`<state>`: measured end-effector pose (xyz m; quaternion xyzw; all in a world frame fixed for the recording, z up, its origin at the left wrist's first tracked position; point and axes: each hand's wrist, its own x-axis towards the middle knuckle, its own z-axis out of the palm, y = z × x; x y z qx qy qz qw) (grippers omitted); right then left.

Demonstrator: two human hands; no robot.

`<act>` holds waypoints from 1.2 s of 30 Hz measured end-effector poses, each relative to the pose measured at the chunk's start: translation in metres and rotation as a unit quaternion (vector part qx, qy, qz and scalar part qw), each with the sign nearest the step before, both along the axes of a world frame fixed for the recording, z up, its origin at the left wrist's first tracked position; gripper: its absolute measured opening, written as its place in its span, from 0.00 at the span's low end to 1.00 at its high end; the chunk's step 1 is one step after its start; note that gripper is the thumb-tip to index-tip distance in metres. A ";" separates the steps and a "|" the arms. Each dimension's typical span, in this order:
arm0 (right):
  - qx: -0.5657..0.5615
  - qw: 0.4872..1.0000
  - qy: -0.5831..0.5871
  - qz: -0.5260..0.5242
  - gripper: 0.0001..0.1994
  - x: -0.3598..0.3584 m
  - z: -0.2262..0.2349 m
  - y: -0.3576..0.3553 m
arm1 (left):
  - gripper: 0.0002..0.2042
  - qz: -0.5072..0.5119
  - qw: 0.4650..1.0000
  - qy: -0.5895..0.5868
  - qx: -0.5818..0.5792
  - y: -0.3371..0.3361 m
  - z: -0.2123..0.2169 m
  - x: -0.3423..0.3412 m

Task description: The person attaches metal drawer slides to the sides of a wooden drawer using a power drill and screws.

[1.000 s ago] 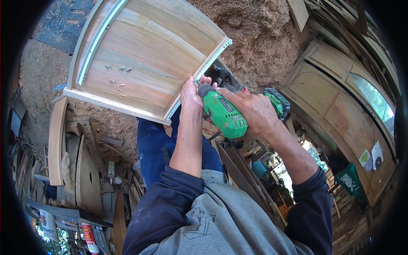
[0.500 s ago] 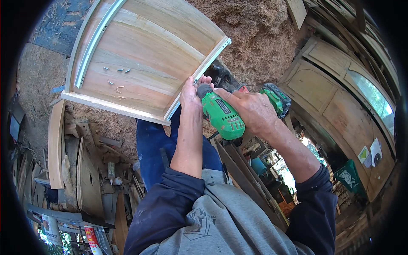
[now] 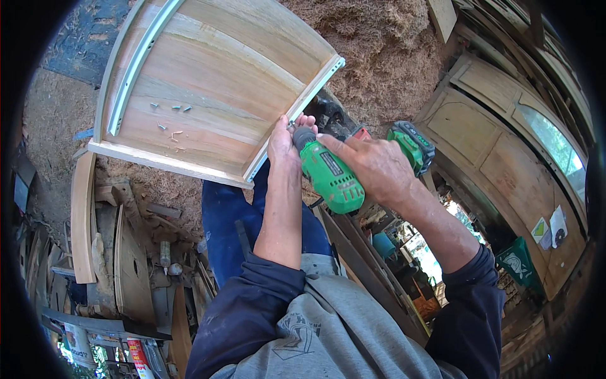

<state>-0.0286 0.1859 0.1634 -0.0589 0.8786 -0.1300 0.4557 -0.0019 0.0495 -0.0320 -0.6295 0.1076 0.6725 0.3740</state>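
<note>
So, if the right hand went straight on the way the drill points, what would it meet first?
Going on with the green cordless drill, the right hand would likely meet the left hand first, its fingers at the chuck; the metal drawer slide lies close beyond, though depth is unclear.

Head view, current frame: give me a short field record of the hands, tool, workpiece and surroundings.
right hand: wrapped around the green cordless drill
left hand: at the drill's tip, beside the near rail; exact grip hidden
workpiece: shallow wooden drawer, tilted in the picture
near rail: pale metal strip along the drawer's right side
far rail: pale metal strip inside, by its left side
loose parts: four screws on the drawer's bottom
surroundings: brown shavings beyond; wooden door at right
</note>
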 end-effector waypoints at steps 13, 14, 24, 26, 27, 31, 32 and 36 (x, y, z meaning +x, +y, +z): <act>0.000 0.999 0.008 0.034 0.28 -0.019 0.007 -0.005 | 0.23 -0.008 1.000 0.012 -0.005 0.000 -0.003 -0.001; 0.003 0.999 0.016 0.038 0.27 -0.018 0.007 -0.004 | 0.23 -0.004 1.000 0.010 0.003 0.001 -0.002 -0.001; -0.012 0.998 0.029 0.046 0.22 -0.029 0.005 -0.009 | 0.22 -0.010 0.999 0.053 0.002 -0.002 0.004 0.004; -0.004 0.998 0.030 0.050 0.22 -0.028 0.004 -0.014 | 0.22 -0.027 0.997 0.066 0.007 -0.002 0.006 0.006; -0.015 0.998 0.038 0.055 0.22 -0.028 0.004 -0.015 | 0.22 -0.038 0.995 0.087 0.011 -0.002 0.005 0.002; 0.029 0.996 0.002 0.080 0.28 -0.022 0.007 -0.013 | 0.23 -0.041 0.996 0.078 -0.009 0.006 0.007 0.004; 0.028 0.995 0.015 0.096 0.28 -0.021 0.006 -0.014 | 0.23 -0.039 0.996 0.085 -0.017 0.006 0.008 0.002; 0.023 0.985 0.066 0.156 0.25 -0.028 0.009 -0.019 | 0.23 -0.003 0.999 0.052 0.003 0.003 -0.004 0.004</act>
